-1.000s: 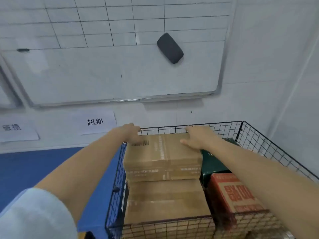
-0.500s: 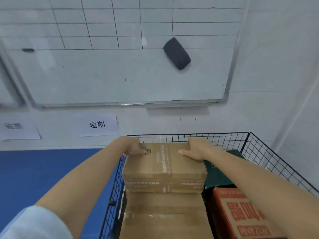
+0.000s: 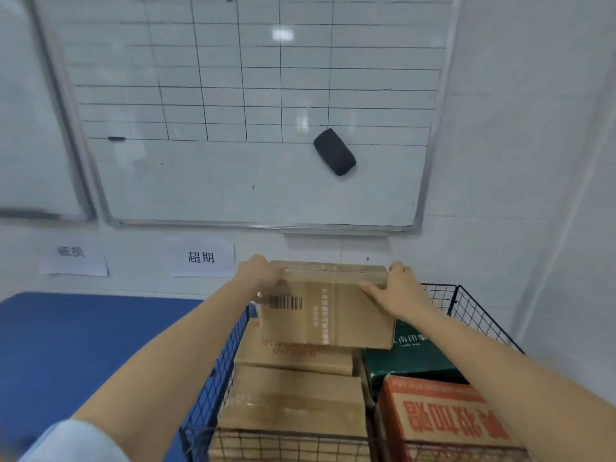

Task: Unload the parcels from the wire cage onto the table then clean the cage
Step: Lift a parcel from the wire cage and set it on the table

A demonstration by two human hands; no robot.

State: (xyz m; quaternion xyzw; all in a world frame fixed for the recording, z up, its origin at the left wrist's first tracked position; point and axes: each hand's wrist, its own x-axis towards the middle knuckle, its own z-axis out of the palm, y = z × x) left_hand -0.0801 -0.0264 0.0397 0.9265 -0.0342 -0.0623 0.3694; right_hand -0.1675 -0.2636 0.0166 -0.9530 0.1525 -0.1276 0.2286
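Nearest, a red-printed carton (image 3: pixel 446 418) and plain brown parcels (image 3: pixel 293 405) fill the wire cage (image 3: pixel 480 315), beside a blue table (image 3: pixel 83 345). Above them, the left hand (image 3: pixel 258 273) and right hand (image 3: pixel 393 291) clamp a taped cardboard parcel (image 3: pixel 328 311) by its far corners, fingers curled over its edges, tilting it clear of the stack. It looks rigid, moderately heavy, and the tape is probably slick; opposite corners suit it. A whiteboard (image 3: pixel 233 178) hangs behind.

Bare forearms, with a pale blue short sleeve (image 3: pixel 66 441) on the left arm.
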